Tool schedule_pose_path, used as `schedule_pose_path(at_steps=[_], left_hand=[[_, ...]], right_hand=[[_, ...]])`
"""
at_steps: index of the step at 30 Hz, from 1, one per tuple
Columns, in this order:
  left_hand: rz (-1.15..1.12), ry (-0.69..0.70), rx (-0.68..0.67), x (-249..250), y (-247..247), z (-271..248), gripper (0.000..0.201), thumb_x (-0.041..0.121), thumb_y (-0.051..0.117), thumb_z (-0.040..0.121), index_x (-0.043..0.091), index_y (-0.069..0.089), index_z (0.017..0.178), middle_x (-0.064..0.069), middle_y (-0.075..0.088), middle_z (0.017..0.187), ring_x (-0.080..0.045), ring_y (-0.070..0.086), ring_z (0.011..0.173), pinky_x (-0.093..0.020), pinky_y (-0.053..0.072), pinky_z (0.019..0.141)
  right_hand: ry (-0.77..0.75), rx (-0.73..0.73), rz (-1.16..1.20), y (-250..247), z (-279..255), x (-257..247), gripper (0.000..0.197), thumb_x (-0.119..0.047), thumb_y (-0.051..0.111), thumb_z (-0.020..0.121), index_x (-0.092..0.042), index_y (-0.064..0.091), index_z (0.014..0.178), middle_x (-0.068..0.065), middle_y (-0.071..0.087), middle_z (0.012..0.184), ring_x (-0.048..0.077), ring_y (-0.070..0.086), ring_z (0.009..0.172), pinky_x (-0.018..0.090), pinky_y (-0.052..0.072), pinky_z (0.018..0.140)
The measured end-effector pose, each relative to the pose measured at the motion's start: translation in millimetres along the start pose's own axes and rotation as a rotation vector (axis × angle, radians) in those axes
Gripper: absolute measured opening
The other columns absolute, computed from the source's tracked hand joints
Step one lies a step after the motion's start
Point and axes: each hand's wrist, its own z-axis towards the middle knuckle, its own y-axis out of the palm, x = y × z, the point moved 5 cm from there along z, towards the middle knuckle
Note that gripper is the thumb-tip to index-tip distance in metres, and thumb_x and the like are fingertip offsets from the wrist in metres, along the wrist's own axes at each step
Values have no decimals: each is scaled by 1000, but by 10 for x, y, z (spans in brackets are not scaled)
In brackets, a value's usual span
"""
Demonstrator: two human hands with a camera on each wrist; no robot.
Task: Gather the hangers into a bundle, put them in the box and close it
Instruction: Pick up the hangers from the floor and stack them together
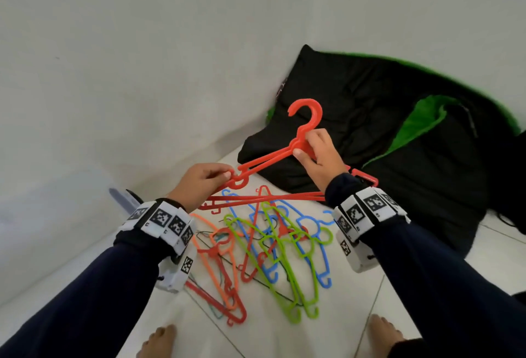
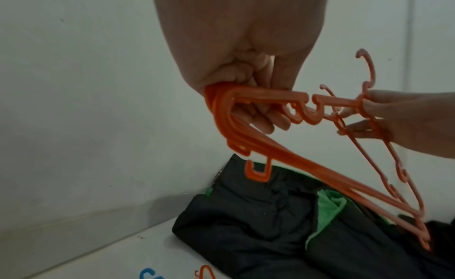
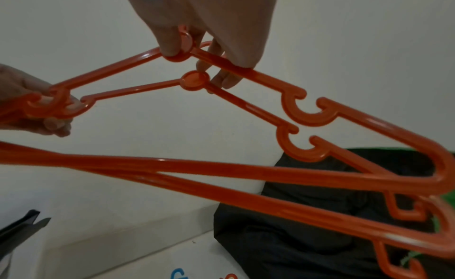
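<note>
Two red hangers (image 1: 267, 158) are held in the air above a loose pile of hangers (image 1: 267, 246) on the white tiled floor (image 1: 341, 315). The left hand (image 1: 199, 181) pinches their shoulder end; the right hand (image 1: 318, 155) pinches near the neck. They look light, stiff, thin plastic, likely to snag; hooks and necks seem the best holds. A black jacket (image 1: 398, 135) lies by the white wall (image 1: 142, 44). No box is clearly visible.

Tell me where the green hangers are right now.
In the head view, the green hangers lie on the floor below both hands, tangled with blue hangers, right of the orange hanger.
</note>
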Motion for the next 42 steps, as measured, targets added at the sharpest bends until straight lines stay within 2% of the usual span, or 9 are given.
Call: schedule_pose_path(at_steps=[4, 9, 14, 18, 22, 27, 31, 35, 42], left_hand=[[-23, 30, 49, -71, 130, 45, 29, 5, 55, 88, 28, 68, 76, 19, 70, 65, 4, 64, 70, -9, 47, 73], [-49, 38, 51, -227, 281, 39, 25, 5, 58, 86, 27, 66, 79, 29, 69, 70, 11, 62, 72, -5, 46, 74], [31, 13, 90, -491, 310, 4, 10, 15, 67, 81, 25, 66, 82, 23, 68, 67, 13, 59, 69, -1, 41, 69], [50, -35, 104, -722, 242, 7, 4, 14, 65, 83, 15, 67, 86, 8, 66, 77, 14, 58, 69, 0, 39, 71], [86, -91, 39, -867, 307, 24, 10, 16, 61, 86, 11, 69, 90, 6, 67, 75, 14, 59, 68, 0, 38, 68], [136, -145, -39, -1016, 432, 129, 10, 18, 60, 86, 14, 68, 91, 3, 66, 72, 7, 61, 63, -4, 43, 67], [74, -189, 0, -1232, 436, 176, 5, 13, 63, 83, 11, 68, 85, -3, 66, 69, 6, 61, 59, -2, 43, 65], [136, -237, 122, -1579, 391, 223, 10, 16, 63, 84, 10, 70, 85, 0, 67, 68, 7, 60, 60, -5, 43, 65], [46, -302, 219, -1978, 529, 321, 9, 20, 63, 84, 12, 68, 84, -3, 68, 71, -7, 63, 67, -17, 48, 72]], right_hand=[[82, 46, 38, 10, -6, 184, 23, -12, 58, 87, -2, 58, 108, 2, 42, 105, 6, 48, 86, -5, 34, 75], [187, 30, 143, 146, -30, 439, 16, -16, 60, 87, -29, 51, 89, 7, 61, 103, 18, 58, 93, 24, 45, 84], [253, 25, 342, 426, -63, 576, 35, -10, 63, 84, -39, 46, 73, -13, 64, 83, -4, 61, 80, 11, 45, 81], [333, 35, 428, 637, -65, 726, 40, -7, 66, 79, -40, 44, 81, 5, 70, 83, 23, 69, 83, 40, 54, 86], [409, 3, 363, 752, -36, 870, 32, -9, 71, 77, -34, 51, 77, 9, 68, 89, 26, 68, 89, 45, 53, 90], [442, 34, 388, 948, -44, 992, 29, -7, 69, 78, -31, 53, 76, 15, 70, 97, 27, 67, 95, 39, 53, 90], [450, 192, 360, 1078, -156, 1212, 13, -11, 66, 81, -18, 60, 90, 3, 67, 94, 13, 64, 90, 14, 49, 84], [764, 450, 235, 1121, -690, 1856, 18, -12, 58, 86, -2, 60, 101, 12, 63, 98, 15, 57, 88, 7, 46, 74], [1326, -236, -150, 1692, -1766, 2807, 43, -28, 59, 88, 5, 54, 114, 23, 58, 123, 35, 51, 118, 35, 39, 96]])
